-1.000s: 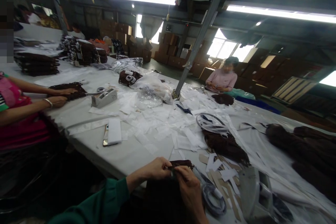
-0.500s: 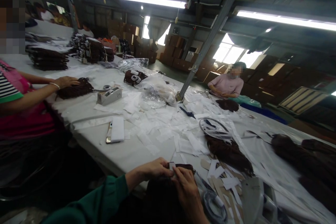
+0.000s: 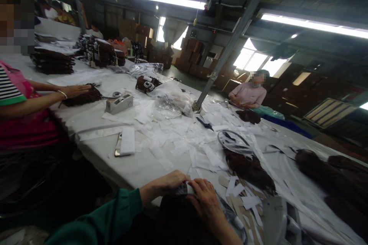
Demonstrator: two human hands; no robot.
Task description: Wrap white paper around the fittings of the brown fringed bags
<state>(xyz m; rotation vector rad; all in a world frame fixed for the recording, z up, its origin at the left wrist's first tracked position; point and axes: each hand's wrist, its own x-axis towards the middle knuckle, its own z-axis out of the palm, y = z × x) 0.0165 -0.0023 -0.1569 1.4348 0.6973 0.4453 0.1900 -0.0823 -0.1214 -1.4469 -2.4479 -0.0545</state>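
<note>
Close to the table's near edge, my left hand [image 3: 176,180] pinches one end of a short white strip [image 3: 190,188]. My right hand [image 3: 206,196] has its fingers bent over the strip's other side. Just below both hands is a dark brown bundle [image 3: 174,210], its lower part lost in shadow. Whether the strip goes all the way round the bundle is hidden by my fingers. Right of my right hand lie loose white and tan strips [image 3: 238,201] and a grey tape dispenser [image 3: 277,214].
White paper scraps [image 3: 178,138] cover the middle of the table. A phone with a white pad [image 3: 126,141] and another tape dispenser [image 3: 119,104] lie left. Brown bundles [image 3: 250,166] rest right. A metal post [image 3: 230,49] rises behind. Co-workers sit left and far right.
My right hand has moved slightly up and its fingers have curled further over the white strip. My left hand has shifted a little upward. The co-worker's hand at left has slid a bit along a brown bundle.
</note>
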